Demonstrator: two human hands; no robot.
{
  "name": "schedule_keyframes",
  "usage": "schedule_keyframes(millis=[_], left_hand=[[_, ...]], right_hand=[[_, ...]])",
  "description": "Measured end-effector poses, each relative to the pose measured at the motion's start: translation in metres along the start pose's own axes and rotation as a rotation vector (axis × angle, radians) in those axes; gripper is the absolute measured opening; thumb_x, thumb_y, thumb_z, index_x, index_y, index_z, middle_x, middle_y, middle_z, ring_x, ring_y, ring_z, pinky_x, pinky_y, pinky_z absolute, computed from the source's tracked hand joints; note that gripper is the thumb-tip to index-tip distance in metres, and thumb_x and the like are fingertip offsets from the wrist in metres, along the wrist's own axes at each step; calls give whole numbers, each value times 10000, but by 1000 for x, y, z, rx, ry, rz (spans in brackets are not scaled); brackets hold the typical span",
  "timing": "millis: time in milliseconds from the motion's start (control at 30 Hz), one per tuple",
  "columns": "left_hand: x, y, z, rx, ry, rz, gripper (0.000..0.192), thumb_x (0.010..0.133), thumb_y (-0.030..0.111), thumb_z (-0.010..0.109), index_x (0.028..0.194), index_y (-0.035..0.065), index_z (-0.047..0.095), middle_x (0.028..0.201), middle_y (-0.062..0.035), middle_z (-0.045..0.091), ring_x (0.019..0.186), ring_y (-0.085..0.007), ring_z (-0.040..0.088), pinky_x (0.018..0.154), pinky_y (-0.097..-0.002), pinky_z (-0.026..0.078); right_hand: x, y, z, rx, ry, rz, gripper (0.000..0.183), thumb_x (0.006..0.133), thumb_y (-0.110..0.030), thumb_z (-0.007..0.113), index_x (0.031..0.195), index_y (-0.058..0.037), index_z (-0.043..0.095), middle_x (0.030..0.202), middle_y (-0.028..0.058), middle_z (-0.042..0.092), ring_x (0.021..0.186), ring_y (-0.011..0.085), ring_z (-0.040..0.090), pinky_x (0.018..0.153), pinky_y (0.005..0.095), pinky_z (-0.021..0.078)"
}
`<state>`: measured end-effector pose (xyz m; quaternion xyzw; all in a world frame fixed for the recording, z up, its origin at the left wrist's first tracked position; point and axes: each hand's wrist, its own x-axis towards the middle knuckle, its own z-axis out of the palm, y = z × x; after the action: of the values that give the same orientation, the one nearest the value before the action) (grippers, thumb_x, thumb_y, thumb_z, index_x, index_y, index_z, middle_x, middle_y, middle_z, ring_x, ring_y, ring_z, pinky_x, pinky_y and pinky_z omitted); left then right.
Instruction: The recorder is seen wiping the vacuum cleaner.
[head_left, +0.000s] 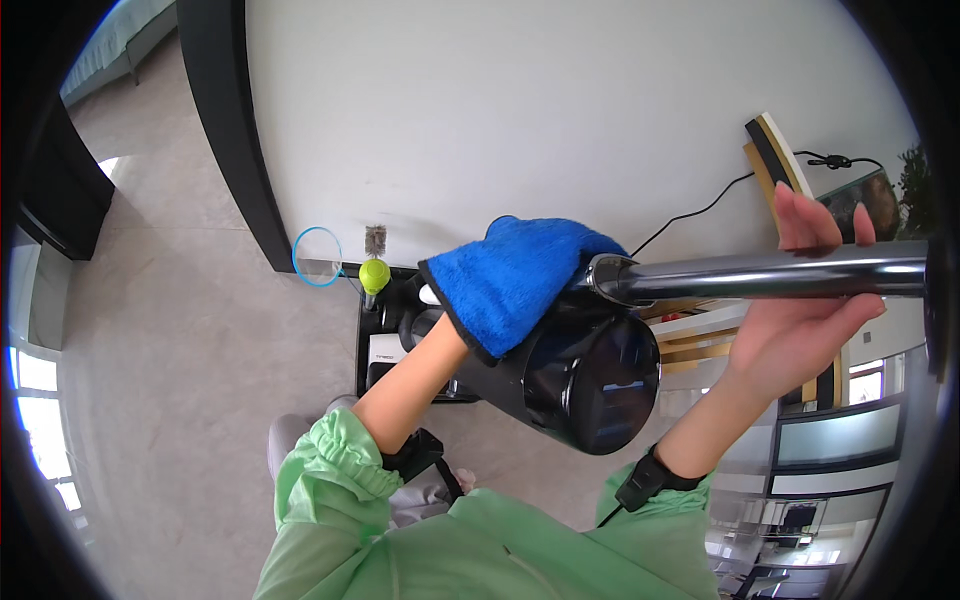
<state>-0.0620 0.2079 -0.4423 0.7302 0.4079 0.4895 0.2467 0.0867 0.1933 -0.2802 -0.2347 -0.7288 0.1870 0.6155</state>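
A blue microfibre cloth or mitt with black edging covers my left hand, hiding its fingers. It lies against the upper part of a black upright floor washer, where the body meets the chrome handle tube. My right hand cups the tube from behind, farther right. Its thumb lies on the near side and its fingers show past the far side, spread rather than wrapped tightly. The washer's rounded black end faces up towards me, and its lower part sits in a dark base tray.
A green-topped cleaning brush stands at the tray's left end, near a blue hoop. Behind rises a white wall with a black door frame. A black cord runs along it to the right. Wooden slats show under the tube.
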Motion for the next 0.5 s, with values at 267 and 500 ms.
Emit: schedule_keyframes(millis=[267, 500], left_hand=[[-28, -65, 23, 43, 41, -249, 313, 746, 263, 499, 1018, 162, 616, 890, -105, 624, 860, -262, 583, 763, -371, 428], [-61, -139, 56, 255, 85, -396, 258, 742, 287, 477, 898, 184, 654, 861, -83, 631, 819, -248, 599, 660, -351, 442]], right_hand=[[0, 5, -14, 108, -209, -75, 545, 841, -550, 310, 1107, -82, 395, 944, 148, 566, 963, 337, 539, 952, 452, 337], [-2, 4, -5, 65, -69, -21, 560, 789, -578, 400, 1072, -95, 417, 833, 94, 537, 925, 343, 551, 943, 433, 361]])
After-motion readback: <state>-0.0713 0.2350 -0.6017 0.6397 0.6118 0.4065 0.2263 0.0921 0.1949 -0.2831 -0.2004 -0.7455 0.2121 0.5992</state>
